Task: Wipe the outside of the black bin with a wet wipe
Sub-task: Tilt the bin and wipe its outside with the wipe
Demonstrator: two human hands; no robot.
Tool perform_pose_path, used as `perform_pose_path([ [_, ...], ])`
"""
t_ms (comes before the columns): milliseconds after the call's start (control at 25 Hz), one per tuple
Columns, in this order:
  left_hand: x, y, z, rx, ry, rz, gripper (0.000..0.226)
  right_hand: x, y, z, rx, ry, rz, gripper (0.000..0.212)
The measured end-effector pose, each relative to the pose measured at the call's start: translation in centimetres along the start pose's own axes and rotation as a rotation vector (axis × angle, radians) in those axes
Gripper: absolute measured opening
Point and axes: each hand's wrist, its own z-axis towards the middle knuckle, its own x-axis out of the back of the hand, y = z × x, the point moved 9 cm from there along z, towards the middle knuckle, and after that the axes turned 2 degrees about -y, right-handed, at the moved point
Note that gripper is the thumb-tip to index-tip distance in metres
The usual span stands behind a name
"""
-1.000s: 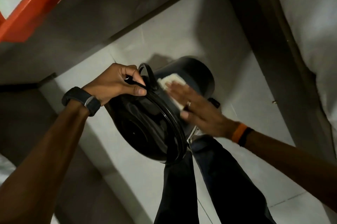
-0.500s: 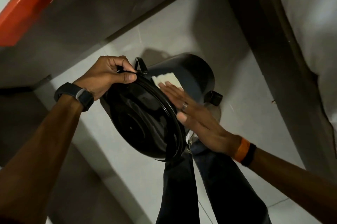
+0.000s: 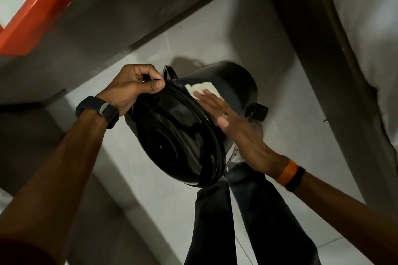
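- Black bin (image 3: pixel 234 83): tilted, lidded top toward the camera, held above the tiled floor (image 3: pixel 150 200).
- Left hand (image 3: pixel 133 88): fingers curled shut, pinching the bin's rim beside its handle (image 3: pixel 170 72).
- Right hand (image 3: pixel 234 129): fingers flat and extended, pressing on the bin's side wall.
- Wet wipe (image 3: pixel 203 88): white, under the right fingertips, against the bin.

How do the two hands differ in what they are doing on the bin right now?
The left hand is curled closed, gripping the rim of the black bin; the right hand lies flat and open, pressing the wet wipe against the bin's side. The left wrist wears a dark watch; the right wears an orange band and a ring. Both touch the bin.
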Motion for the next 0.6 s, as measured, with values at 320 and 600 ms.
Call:
perform_pose_path([
  [320, -6.5, 6.4, -3.5, -0.519, 0.607, 0.872, 0.025, 6.8, 12.0, 1.7, -0.744, 0.301, 0.35, 0.069],
  [600, -8.2, 9.2, -1.1, -0.519, 0.526, 1.031, 0.038, 2.9, 2.7, 0.8, -0.384, 0.28, 0.409, 0.052],
])
